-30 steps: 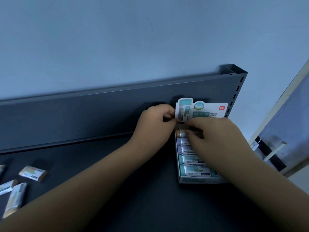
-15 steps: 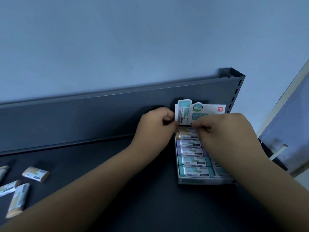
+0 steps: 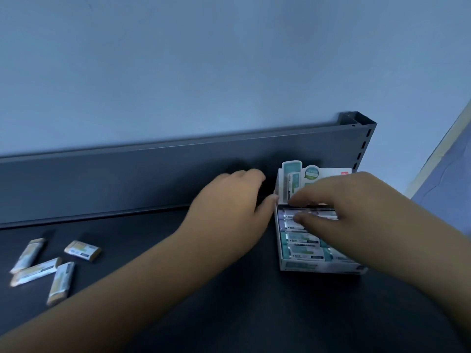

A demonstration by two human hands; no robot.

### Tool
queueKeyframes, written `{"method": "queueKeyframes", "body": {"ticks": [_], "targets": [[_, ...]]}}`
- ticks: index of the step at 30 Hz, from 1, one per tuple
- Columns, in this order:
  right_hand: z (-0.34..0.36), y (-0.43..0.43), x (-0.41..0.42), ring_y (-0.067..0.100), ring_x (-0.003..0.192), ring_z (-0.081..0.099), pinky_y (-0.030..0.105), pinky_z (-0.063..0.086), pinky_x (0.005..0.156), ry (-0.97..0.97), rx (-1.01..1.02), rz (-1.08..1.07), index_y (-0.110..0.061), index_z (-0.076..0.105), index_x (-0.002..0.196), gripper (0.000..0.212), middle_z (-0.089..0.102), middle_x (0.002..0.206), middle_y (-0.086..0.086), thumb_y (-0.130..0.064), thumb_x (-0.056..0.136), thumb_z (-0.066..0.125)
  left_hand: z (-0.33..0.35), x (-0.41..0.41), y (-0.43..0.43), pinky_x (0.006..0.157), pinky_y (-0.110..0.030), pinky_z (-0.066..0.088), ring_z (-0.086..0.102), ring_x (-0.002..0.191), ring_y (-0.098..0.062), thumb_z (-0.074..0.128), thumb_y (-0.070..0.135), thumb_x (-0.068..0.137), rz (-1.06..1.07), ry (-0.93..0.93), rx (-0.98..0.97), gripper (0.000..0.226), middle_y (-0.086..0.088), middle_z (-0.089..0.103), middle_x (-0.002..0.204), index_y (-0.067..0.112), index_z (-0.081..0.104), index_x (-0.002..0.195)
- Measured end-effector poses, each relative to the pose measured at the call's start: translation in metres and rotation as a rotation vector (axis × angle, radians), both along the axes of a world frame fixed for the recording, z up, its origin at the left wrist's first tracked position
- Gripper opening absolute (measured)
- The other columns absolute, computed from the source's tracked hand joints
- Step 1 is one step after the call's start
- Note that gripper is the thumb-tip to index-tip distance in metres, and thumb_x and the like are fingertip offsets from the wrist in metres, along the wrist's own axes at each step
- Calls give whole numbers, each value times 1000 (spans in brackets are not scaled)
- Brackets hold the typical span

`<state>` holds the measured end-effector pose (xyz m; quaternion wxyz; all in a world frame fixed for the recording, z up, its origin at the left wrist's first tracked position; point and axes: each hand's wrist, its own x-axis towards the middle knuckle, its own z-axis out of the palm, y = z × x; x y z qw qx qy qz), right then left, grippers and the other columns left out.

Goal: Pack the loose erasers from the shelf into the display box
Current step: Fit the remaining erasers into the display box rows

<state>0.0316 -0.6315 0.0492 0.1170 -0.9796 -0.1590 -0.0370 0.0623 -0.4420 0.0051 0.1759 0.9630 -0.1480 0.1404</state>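
right hand (image 3: 356, 212) seems to pinch an eraser (image 3: 314, 215) at the box's (image 3: 318, 267) back row; left hand (image 3: 229, 207) lies loose-fingered beside it. seat it flat, bracing the box.

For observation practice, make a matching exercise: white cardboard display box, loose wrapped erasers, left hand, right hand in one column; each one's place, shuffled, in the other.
Column one:
1 white cardboard display box
2 loose wrapped erasers
3 left hand
4 right hand

Column two:
A over the packed erasers
B far left on the dark grey metal shelf
C right end of shelf
D just left of box

Pairs: 1-C, 2-B, 3-D, 4-A.
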Motion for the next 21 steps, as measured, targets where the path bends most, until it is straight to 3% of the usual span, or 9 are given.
{"method": "queueKeyframes", "body": {"ticks": [1, 3, 8, 12, 21], "targets": [[4, 9, -8, 7, 104, 61, 35, 51, 88, -18, -26, 6, -43, 66, 117, 33, 68, 109, -22, -52, 89, 49, 4, -10, 9, 82, -42, 53, 62, 98, -21, 40, 53, 98, -13, -94, 149, 39, 7, 68, 105, 25, 62, 113], [7, 30, -20, 11, 109, 60, 38, 51, 89, -68, -8, 3, -39, 62, 119, 36, 65, 115, -18, -53, 90, 46, 12, -28, 29, 80, -43, 51, 62, 96, -24, 28, 56, 97, 20, -101, 317, 50, 6, 69, 102, 24, 64, 110], [-5, 86, -37, 15, 115, 56, 40, 49, 94, -103, 109, -5, -32, 57, 124, 35, 60, 121, -12, -49, 95, 49, 16, -65, 80, 86, -40, 51, 61, 104, -19, 5, 68, 87, 79, 92, 430, 73, 10, 68, 111, 31, 60, 117], [-27, 129, -53, 12, 126, 50, 37, 45, 102, -67, 184, -1, -33, 51, 137, 44, 56, 132, -13, -48, 95, 53, 11, -88, 122, 93, -40, 50, 58, 114, -17, 5, 73, 83, 89, 131, 409, 76, 12, 65, 120, 33, 56, 121], [-65, 192, -85, 10, 132, 46, 27, 39, 105, -123, 255, -10, -29, 50, 143, 49, 53, 140, -14, -40, 96, 58, -13, -131, 182, 89, -42, 49, 58, 109, -19, 15, 65, 86, -50, 134, 303, 64, 11, 63, 118, 32, 55, 124]]}}
